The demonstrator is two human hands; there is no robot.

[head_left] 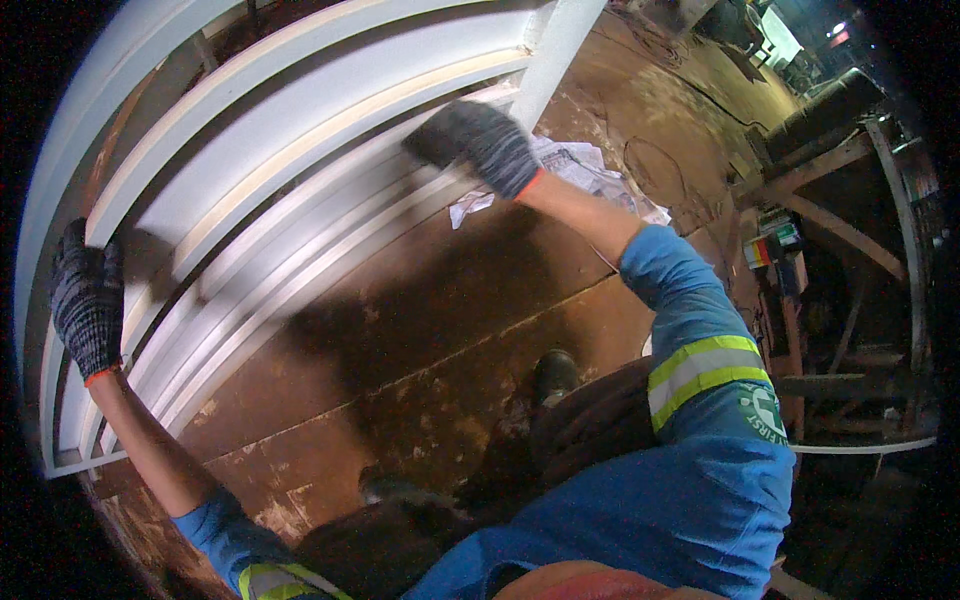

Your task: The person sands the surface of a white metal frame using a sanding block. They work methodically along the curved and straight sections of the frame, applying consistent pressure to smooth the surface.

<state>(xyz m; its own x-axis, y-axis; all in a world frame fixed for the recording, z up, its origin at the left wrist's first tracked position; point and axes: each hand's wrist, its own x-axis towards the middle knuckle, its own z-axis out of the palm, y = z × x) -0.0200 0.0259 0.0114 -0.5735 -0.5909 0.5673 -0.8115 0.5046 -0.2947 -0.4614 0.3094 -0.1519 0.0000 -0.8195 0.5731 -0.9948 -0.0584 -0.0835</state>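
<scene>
A large white slatted frame (330, 125) fills the upper left, its long rails bowed by the lens. My left hand (88, 295), in a dark grey knit glove with an orange cuff, has its fingers hooked over a rail near the frame's left end. Toward the right end, my gloved right hand (480, 145) reaches to the lower slats, next to the upright side member (560, 60). Motion smears its fingers, so whether they hold something cannot be made out.
Crumpled printed paper (590, 170) lies on the brown, stained floor (430, 320) beside the frame. My boots (556, 375) stand below it. Cables (690, 85) trail farther back. A metal rack (850, 230) with angled legs stands at the right, with a dark cylinder (825, 110) above.
</scene>
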